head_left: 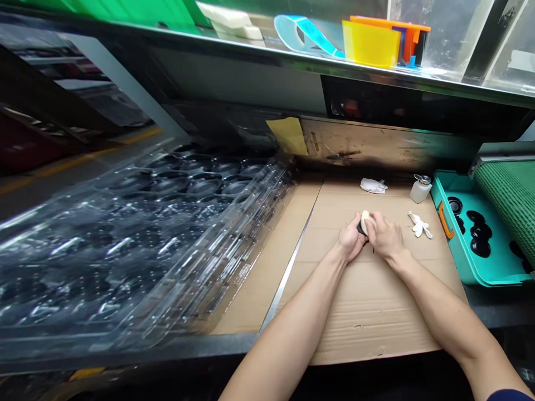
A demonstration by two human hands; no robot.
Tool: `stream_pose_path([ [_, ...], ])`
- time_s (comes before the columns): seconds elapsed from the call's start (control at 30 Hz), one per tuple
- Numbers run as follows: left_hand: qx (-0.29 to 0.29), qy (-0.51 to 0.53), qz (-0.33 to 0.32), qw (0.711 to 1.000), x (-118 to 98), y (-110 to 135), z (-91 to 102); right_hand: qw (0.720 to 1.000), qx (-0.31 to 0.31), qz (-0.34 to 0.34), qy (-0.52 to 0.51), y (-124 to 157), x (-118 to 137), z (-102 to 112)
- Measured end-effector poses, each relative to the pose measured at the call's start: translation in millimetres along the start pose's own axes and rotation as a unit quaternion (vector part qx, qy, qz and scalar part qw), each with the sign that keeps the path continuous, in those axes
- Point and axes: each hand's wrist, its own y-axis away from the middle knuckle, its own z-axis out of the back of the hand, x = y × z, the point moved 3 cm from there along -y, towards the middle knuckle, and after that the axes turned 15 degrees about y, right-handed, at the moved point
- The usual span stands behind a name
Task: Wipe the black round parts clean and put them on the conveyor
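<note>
Left hand (350, 239) curled under black disc (359, 228), steadying it; right hand (387, 235) closed on pale cloth wad (365, 221), pressing it on disc. Both over middle of cardboard sheet (376, 317), teal tray (480, 277) off right edge.

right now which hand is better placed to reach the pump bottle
Likely the right hand: it is closer to the clear pump bottle. But it presses a white cloth onto the black disc held by the left hand.
</note>
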Motion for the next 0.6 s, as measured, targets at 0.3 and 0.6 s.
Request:
stream_pose_path([
  [0.3,-0.002,-0.013,-0.008,1.0,3.8,-3.3,4.7,0.995,0.046,-0.003,0.09,-1.4,6.0,0.2],
  [0.6,0.012,-0.011,0.004,1.0,3.5,-2.8,5.4,0.989,0.071,-0.037,0.128,5.8,11.2,-0.9],
])
